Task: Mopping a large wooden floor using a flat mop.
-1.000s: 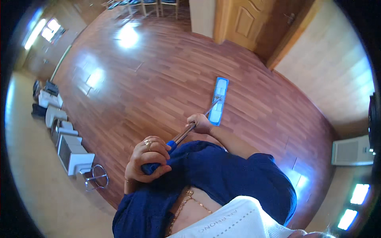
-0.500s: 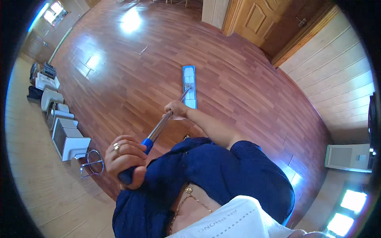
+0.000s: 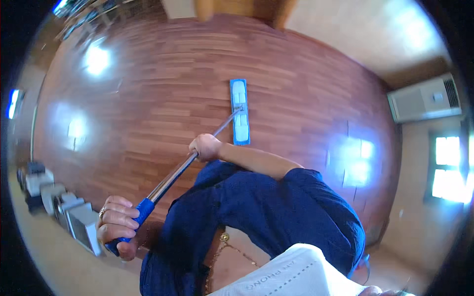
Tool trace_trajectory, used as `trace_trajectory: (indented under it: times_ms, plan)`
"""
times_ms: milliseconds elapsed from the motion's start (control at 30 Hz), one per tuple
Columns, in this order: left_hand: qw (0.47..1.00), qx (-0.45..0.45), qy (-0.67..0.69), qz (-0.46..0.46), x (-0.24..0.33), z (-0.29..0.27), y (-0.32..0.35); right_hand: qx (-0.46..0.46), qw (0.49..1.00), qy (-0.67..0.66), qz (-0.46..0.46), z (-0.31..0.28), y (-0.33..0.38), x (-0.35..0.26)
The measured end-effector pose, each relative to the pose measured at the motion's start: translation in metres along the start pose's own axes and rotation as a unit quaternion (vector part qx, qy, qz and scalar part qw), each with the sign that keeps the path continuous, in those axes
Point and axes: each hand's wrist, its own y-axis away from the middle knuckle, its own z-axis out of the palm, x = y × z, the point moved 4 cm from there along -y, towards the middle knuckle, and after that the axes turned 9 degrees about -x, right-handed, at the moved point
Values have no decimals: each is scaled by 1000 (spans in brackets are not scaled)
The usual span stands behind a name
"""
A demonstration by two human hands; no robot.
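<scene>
A flat mop runs diagonally in front of me, its metal pole (image 3: 173, 176) sloping from lower left up to the head. My left hand (image 3: 117, 224) is wrapped round the blue handle grip (image 3: 143, 211) at the pole's top end, a ring on one finger. Farther down the pole, my right hand (image 3: 206, 146) is closed round the metal, its forearm crossing in front of my dark blue shirt (image 3: 266, 207). The long blue mop head (image 3: 240, 93), with pale panels on its upper side, lies flat on the brown wood-look floor (image 3: 168, 89).
Several white and grey items, one of them box-shaped (image 3: 84, 224), line the wall at lower left. A white wall-side unit (image 3: 424, 100) stands at the right, near a bright window (image 3: 448, 167). Wooden door framing (image 3: 284, 14) shows at the far side.
The view has swung to the right, bringing the white unit and window further in. My left hand has moved left with the handle end, and the pole slants more. Both hands keep their hold.
</scene>
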Motion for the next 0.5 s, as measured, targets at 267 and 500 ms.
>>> trace_trajectory:
  times_ms: [267, 500]
  plan:
    - [974, -117, 190, -30, -95, -107, -57, 138, 971, -72, 181, -48, -35, -21]
    - [927, -213, 302, -58, -157, -190, -127, 192, 912, -8, 362, -101, -64, -57]
